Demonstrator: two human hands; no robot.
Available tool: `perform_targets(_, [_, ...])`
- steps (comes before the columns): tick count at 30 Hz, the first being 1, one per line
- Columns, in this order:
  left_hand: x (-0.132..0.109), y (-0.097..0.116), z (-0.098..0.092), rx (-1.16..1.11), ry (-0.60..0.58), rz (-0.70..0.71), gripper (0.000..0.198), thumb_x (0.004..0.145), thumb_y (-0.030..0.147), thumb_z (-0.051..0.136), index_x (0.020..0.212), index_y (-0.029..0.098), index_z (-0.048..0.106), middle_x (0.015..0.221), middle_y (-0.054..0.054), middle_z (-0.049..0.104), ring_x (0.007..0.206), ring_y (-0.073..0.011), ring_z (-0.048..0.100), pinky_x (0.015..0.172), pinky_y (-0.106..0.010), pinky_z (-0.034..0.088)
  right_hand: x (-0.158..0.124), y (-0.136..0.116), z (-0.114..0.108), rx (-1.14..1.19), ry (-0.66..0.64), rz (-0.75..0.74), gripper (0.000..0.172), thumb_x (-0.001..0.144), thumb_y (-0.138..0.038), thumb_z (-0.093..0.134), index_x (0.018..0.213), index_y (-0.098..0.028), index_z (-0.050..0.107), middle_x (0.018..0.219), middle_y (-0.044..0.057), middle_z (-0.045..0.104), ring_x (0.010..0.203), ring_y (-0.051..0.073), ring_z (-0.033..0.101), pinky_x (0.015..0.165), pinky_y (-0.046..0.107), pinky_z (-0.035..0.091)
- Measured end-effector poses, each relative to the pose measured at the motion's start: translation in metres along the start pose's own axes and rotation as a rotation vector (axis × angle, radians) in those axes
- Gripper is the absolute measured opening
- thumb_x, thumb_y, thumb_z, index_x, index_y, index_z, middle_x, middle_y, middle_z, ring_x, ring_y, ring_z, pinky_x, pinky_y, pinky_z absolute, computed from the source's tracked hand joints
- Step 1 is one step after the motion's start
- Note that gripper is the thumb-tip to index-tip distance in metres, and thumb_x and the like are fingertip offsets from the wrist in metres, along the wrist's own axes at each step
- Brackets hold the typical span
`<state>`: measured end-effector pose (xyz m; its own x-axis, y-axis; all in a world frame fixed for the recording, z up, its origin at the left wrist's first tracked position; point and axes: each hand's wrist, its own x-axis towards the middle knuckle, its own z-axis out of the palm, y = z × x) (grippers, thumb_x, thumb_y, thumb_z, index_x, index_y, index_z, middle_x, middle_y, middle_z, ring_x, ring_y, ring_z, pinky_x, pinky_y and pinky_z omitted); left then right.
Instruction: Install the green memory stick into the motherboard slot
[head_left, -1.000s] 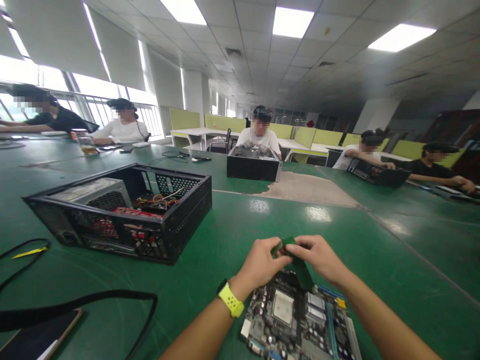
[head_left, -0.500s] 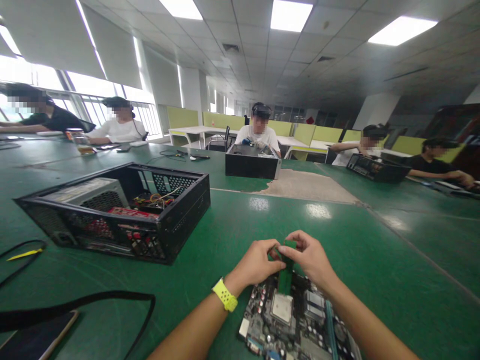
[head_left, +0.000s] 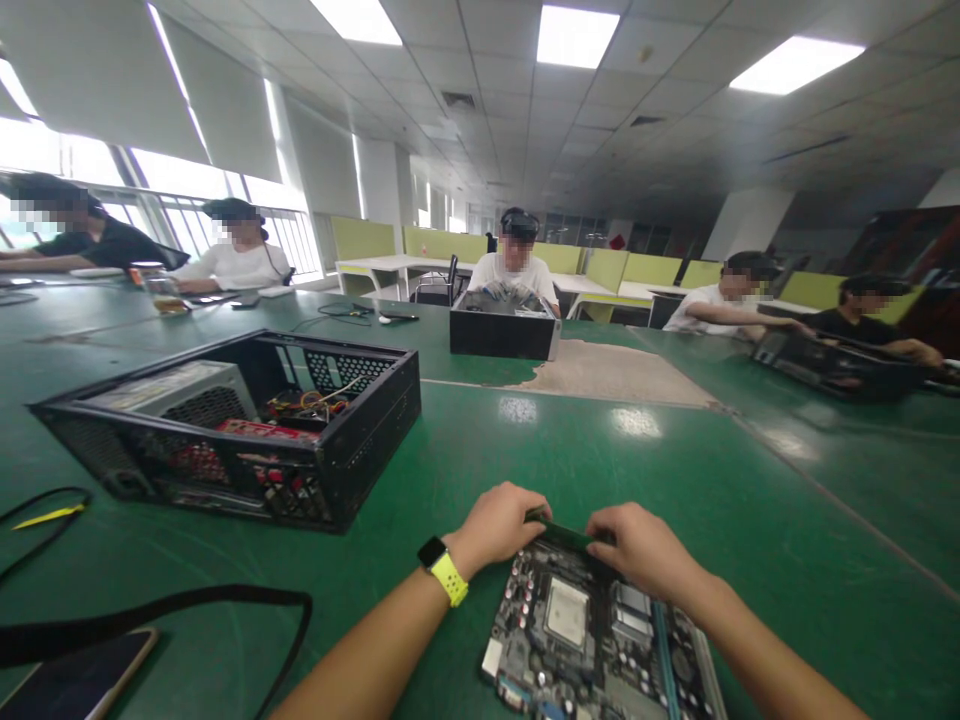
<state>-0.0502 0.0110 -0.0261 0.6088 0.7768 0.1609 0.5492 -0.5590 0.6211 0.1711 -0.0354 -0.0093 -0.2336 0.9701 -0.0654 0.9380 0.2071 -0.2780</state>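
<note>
A motherboard (head_left: pixel 600 625) lies flat on the green table in front of me, its square metal processor (head_left: pixel 568 612) facing up. Along the board's far edge, a green RAM stick (head_left: pixel 568 536) runs crosswise between my hands. My left hand (head_left: pixel 504 522), with a yellow-strapped watch on the wrist, pinches the stick's left end. At the other end, my right hand (head_left: pixel 637 540) has its fingers closed on the stick. The stick's lower edge is close to the memory slots; whether it is seated in one cannot be made out.
An open black computer case (head_left: pixel 375 440) with a power supply stands to the left. A phone (head_left: pixel 82 675), a black strap and a cable lie at lower left. Opposite, a person works in another case (head_left: pixel 504 328). At right, a co-worker's arm reaches over a dark case (head_left: pixel 832 365).
The RAM stick has turned from lengthwise to crosswise and come down to the board's far edge. My hands have moved apart to its ends. The dark case at right has shifted rightward.
</note>
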Motion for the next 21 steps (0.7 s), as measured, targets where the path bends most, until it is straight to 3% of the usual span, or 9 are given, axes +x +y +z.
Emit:
perform_targets(4, [0.001, 0.005, 0.005, 0.185, -0.034, -0.011, 0.014, 0.078, 0.028, 0.06, 0.09, 0.027, 0.069, 0.09, -0.001, 0.072, 0.087, -0.0224, 0.064, 0.07, -0.028, 0.042, -0.005, -0.002, 0.005, -0.135, 0.004, 0.05, 0.014, 0.075, -0.024, 0.058, 0.083, -0.026, 0.069, 0.088, 0.003, 0.072, 0.086, 0.022, 0.064, 0.065, 0.026, 0.035])
perform_targets(17, [0.007, 0.008, 0.01, 0.275, -0.056, 0.005, 0.014, 0.078, 0.027, 0.056, 0.084, 0.027, 0.068, 0.081, -0.002, 0.069, 0.083, -0.0222, 0.063, 0.069, -0.027, 0.042, -0.022, -0.002, 0.018, -0.23, 0.03, 0.127, 0.016, 0.079, -0.021, 0.048, 0.08, -0.023, 0.064, 0.089, 0.006, 0.07, 0.087, 0.023, 0.064, 0.064, 0.027, 0.037])
perform_targets(21, [0.009, 0.007, 0.01, 0.272, -0.065, 0.014, 0.011, 0.079, 0.03, 0.059, 0.084, 0.026, 0.068, 0.087, -0.002, 0.069, 0.086, -0.022, 0.062, 0.071, -0.027, 0.043, -0.024, -0.003, 0.021, -0.222, 0.028, 0.124, 0.017, 0.081, -0.019, 0.045, 0.084, -0.022, 0.061, 0.092, 0.006, 0.069, 0.088, 0.022, 0.064, 0.067, 0.028, 0.038])
